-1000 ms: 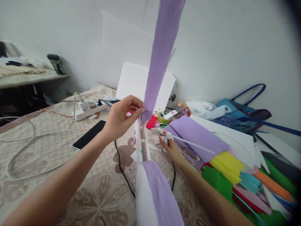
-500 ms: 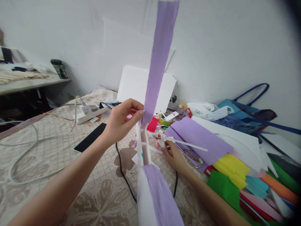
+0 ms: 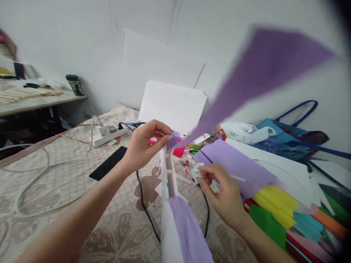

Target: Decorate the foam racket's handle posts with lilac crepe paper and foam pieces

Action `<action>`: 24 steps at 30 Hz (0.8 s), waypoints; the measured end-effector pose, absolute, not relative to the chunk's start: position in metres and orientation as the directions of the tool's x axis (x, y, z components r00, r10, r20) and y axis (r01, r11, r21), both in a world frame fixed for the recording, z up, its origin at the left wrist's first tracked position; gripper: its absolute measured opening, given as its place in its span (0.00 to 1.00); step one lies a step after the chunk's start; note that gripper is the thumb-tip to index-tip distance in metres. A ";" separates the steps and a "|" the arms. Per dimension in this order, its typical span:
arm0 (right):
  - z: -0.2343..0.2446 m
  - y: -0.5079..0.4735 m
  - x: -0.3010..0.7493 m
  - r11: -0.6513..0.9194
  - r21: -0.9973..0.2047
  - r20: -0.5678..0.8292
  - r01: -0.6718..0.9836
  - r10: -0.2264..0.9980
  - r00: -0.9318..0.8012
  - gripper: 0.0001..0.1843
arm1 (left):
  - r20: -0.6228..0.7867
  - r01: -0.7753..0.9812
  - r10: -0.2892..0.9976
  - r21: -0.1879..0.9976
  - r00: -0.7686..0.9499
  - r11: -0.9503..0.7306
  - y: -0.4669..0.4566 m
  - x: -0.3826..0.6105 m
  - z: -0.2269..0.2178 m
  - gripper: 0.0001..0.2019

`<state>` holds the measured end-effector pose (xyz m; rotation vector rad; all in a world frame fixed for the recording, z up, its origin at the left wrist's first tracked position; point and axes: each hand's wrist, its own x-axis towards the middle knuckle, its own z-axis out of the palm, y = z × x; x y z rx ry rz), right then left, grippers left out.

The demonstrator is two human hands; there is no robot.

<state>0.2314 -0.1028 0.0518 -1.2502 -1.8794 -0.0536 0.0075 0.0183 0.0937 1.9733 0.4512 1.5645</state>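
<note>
My left hand (image 3: 149, 144) pinches the lower end of a long purple paper strip (image 3: 238, 80) at the far end of a narrow white board frame (image 3: 171, 182). The strip's free end leans up and to the right, blurred. More purple paper (image 3: 189, 226) covers the frame's near part, beside its white side. To the right, my right hand (image 3: 222, 190) hovers with thumb and fingers apart, nothing visible between them. Beside its fingertips lies a white glue gun (image 3: 194, 171), partly hidden, with a small red light and a glue stick (image 3: 238, 178) showing behind the hand.
Purple sheets (image 3: 238, 164) and coloured paper (image 3: 274, 204) lie at right, near a white plastic bag (image 3: 244, 129) and blue bag (image 3: 290, 135). A black tablet (image 3: 108, 162), power strip (image 3: 109, 136) and cables occupy the left. White boards (image 3: 172, 104) lean against the wall.
The purple strip has swung from nearly upright over to the right. My right hand has drawn back from the glue gun, rightward and nearer me. My left hand keeps its pinch at the frame's end.
</note>
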 end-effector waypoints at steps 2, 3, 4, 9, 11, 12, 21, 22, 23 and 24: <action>0.073 -0.093 0.221 0.570 -0.315 0.768 0.758 0.622 -0.149 0.17 | 0.761 -0.078 0.597 0.631 0.255 -0.772 0.017 0.008 0.096 0.04; 0.082 -0.087 0.216 0.592 -0.292 0.789 0.751 0.593 -0.160 0.20 | 0.757 -0.075 0.601 0.636 0.255 -0.768 0.016 0.008 0.096 0.04; 0.088 -0.081 0.211 0.629 -0.243 0.821 0.738 0.538 -0.188 0.21 | 0.755 -0.072 0.604 0.638 0.255 -0.767 0.016 0.008 0.096 0.04; 0.090 -0.062 0.195 0.789 -0.062 0.851 0.612 0.362 -0.381 0.12 | 0.751 -0.058 0.605 0.639 0.264 -0.767 0.017 0.007 0.095 0.03; 0.083 -0.059 0.193 0.810 -0.012 0.847 0.586 0.321 -0.425 0.12 | 0.752 -0.065 0.604 0.638 0.262 -0.767 0.017 0.007 0.095 0.04; 0.079 -0.058 0.192 0.812 0.007 0.844 0.583 0.308 -0.439 0.12 | 0.752 -0.067 0.604 0.639 0.263 -0.766 0.017 0.007 0.095 0.03; 0.066 -0.050 0.194 0.807 0.035 0.828 0.589 0.307 -0.469 0.13 | 0.742 -0.056 0.615 0.649 0.268 -0.759 0.016 0.008 0.095 0.05; 0.065 -0.050 0.194 0.813 0.028 0.829 0.581 0.306 -0.468 0.13 | 0.740 -0.054 0.617 0.651 0.268 -0.757 0.016 0.008 0.095 0.06; 0.063 -0.049 0.194 0.819 0.022 0.830 0.574 0.305 -0.466 0.14 | 0.741 -0.055 0.616 0.650 0.267 -0.758 0.016 0.008 0.094 0.07; 0.062 -0.049 0.194 0.822 0.017 0.832 0.569 0.304 -0.465 0.14 | 0.743 -0.055 0.614 0.648 0.266 -0.760 0.016 0.008 0.093 0.08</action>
